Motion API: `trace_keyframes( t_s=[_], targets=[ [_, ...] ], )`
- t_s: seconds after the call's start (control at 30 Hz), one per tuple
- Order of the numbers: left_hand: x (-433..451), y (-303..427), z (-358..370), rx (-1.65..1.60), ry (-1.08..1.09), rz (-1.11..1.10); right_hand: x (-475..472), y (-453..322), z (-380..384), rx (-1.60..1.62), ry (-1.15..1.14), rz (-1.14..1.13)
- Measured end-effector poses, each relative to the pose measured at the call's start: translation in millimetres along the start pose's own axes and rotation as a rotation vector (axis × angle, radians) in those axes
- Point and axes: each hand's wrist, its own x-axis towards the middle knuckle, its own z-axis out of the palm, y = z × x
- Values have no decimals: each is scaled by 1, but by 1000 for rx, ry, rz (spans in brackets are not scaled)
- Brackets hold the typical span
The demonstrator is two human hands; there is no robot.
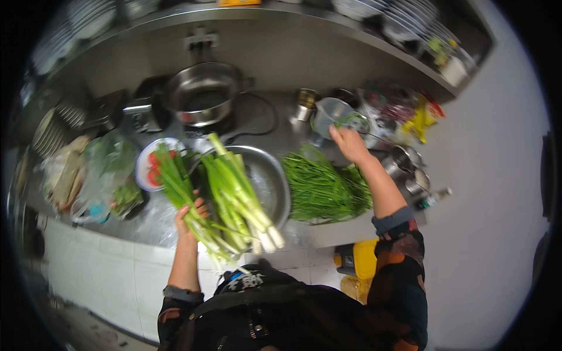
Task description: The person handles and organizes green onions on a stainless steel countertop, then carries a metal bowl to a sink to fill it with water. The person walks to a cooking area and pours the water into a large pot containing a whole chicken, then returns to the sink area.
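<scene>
A bunch of thin green onions (179,188) is in my left hand (191,216), its white ends pointing toward my body. Beside it, thicker leeks or large scallions (239,193) lie across a wide steel basin (274,175). My right hand (349,142) is at the rim of a translucent plastic container (332,109) farther back; some green strands show by its fingers, and its exact grip is blurred. A pile of long green leaves (318,188), like garlic chives, lies on the counter right of the basin. A white bowl with a blue rim (139,169) holds red pieces, perhaps tomato, behind the onion tops.
Behind stand a steel pot (204,96) on a cooker and steel cups (305,103). Bagged vegetables (109,160) lie left; steel containers (397,162), a bottle (432,198) and plastic bags (395,103) are right. A shelf (272,14) with stacked plates overhangs the counter. A yellow bin (365,259) stands below.
</scene>
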Motion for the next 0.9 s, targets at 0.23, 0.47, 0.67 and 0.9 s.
trace_keyframes(
  t_s=[0.23, 0.47, 0.67, 0.9],
  targets=[
    [5, 0, 47, 374, 304, 75, -27, -65, 67, 109, 125, -439],
    [0, -4, 100, 833, 457, 245, -55, -138, 94, 501, -143, -608],
    [-17, 17, 110, 1044, 576, 385, -56, -134, 122, 537, -259, -453],
    [-44, 55, 88, 966, 700, 358, -55, -120, 191, 766, -605, 123]
  ],
)
